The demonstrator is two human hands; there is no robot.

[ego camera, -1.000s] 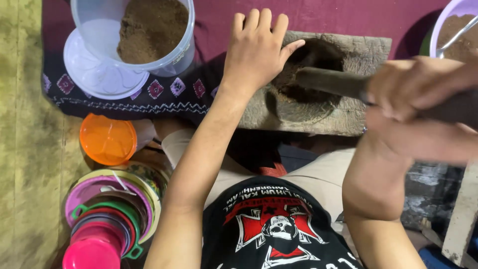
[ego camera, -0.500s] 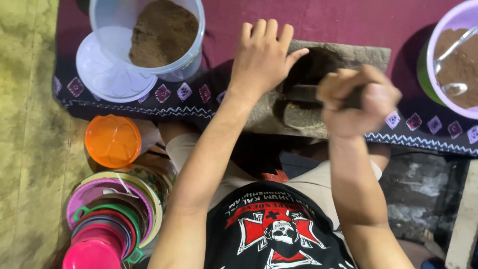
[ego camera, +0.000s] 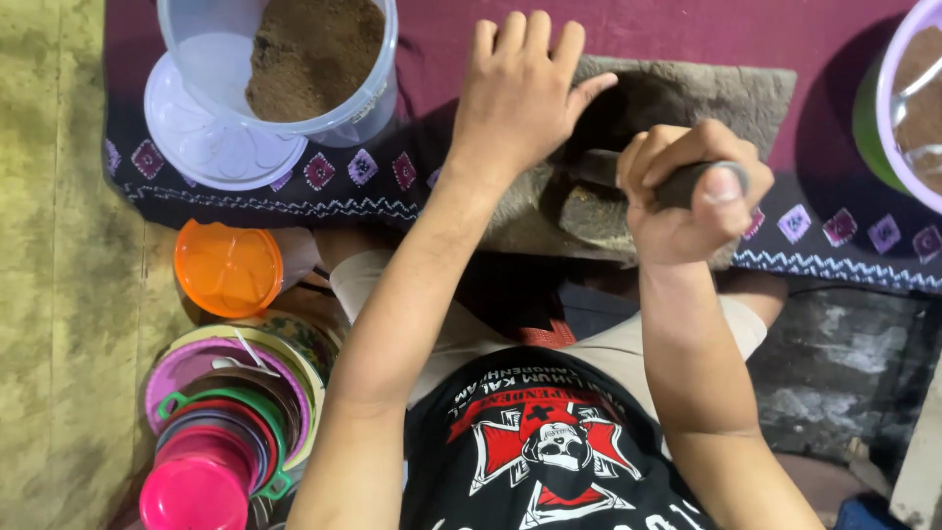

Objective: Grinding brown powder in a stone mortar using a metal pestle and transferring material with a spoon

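The dark stone pestle (ego camera: 599, 169) is clenched in the right hand (ego camera: 687, 196). The grey stone mortar (ego camera: 687, 98) is best steadied by the flat, open left hand (ego camera: 520, 93).

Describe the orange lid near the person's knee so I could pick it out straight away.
Start at the clear plastic tub of brown powder at the top left, standing on the dark patterned cloth. Look just below the cloth's edge, above the stack of coloured bowls. The orange lid lies there flat: round, translucent and the only bright orange thing, unlike the white lid under the tub.
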